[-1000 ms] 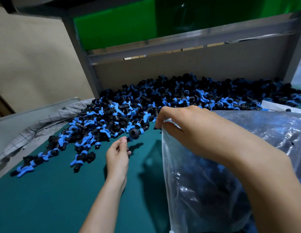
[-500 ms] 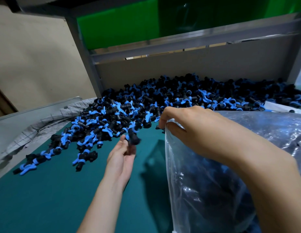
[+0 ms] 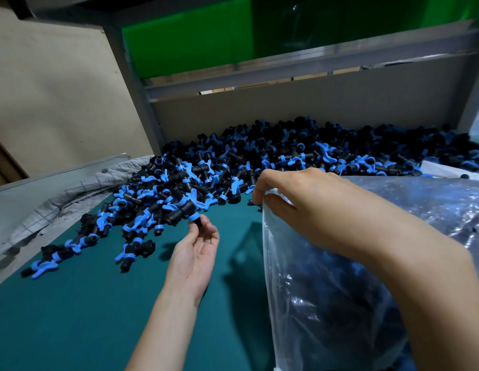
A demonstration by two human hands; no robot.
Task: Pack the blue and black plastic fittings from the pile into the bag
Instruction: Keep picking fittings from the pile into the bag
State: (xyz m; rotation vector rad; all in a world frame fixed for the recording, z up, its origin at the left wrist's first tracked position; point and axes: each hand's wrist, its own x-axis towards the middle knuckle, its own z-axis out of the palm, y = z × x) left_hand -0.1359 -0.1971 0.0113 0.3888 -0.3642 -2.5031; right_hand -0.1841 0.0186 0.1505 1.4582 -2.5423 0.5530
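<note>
Fittings in blue and black lie in a pile (image 3: pixel 259 156) on the green table (image 3: pixel 72 317), where the left hand (image 3: pixel 198 247), palm up, pinches one fitting (image 3: pixel 189 210) at the near edge while the right hand (image 3: pixel 300 199) grips the rim of the clear bag (image 3: pixel 340 290) (dark fittings inside).

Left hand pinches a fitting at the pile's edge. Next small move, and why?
Probably carry the fitting right to the bag mouth and drop it in: the left hand pinches it, and the right hand holds the rim up.
</note>
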